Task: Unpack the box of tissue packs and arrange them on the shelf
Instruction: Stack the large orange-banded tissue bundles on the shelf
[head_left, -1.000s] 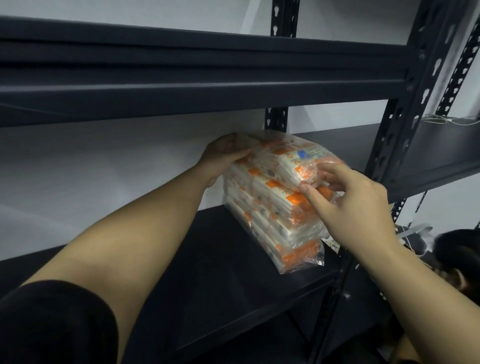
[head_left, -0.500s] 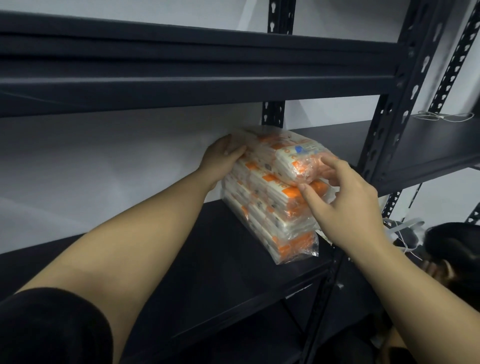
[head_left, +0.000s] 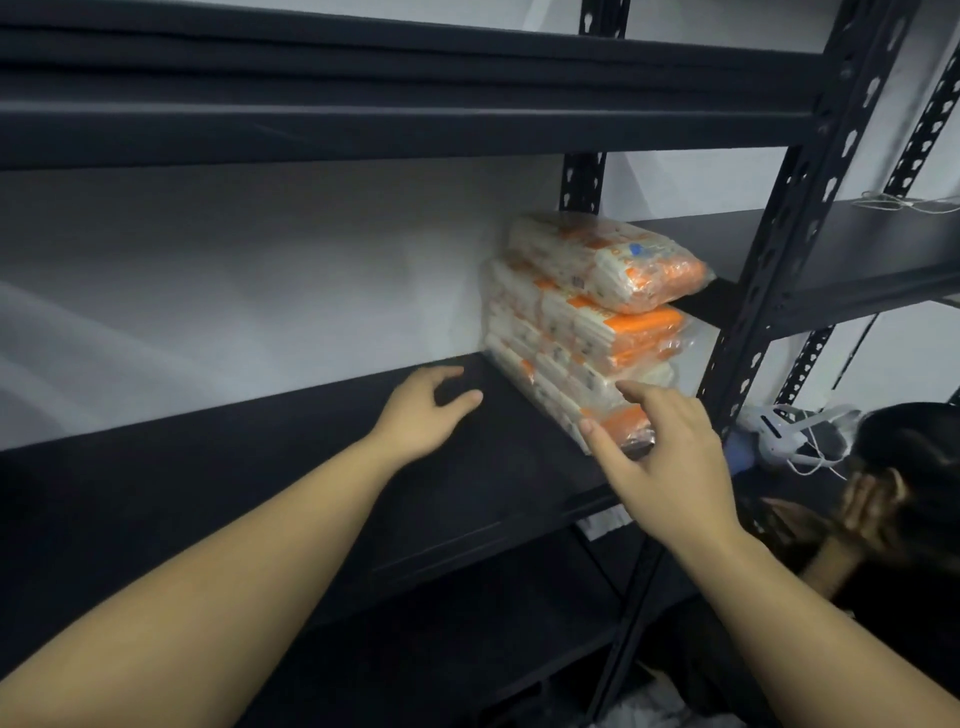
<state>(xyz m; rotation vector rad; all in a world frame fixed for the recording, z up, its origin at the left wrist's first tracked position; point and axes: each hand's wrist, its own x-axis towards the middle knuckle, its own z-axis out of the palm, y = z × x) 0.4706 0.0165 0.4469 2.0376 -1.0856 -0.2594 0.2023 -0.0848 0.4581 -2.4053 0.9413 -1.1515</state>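
Head view, sole entry.

Item: tissue packs (head_left: 587, 332), orange-and-white, wrapped in clear film. Stacked flat at about 1 o'clock from frame centre, at the right end of the dark shelf (head_left: 322, 467). The stack sits back against the pale wall and beside the perforated upright (head_left: 769, 249), which likely helps keep it square. The top pack lies slightly askew, its front end overhanging toward 3 o'clock.

Item: left hand (head_left: 426, 410), at 9 o'clock of the stack, apart from it. Fingers relaxed and loosely curved, holding nothing, just over the bare shelf; whether it touches the board cannot be told.

Item: right hand (head_left: 660, 457), at 5 o'clock of the stack's lower front corner. Fingers spread and straight, gripping nothing; the tips look very near the bottom pack, contact uncertain.

Item: second person (head_left: 898, 493), low at 4 o'clock, partly visible. White cabled device (head_left: 795, 436) beyond the upright.

Judgement: this stack appears placed; both hands are free. The box is not in view, so the remaining count is unknown.
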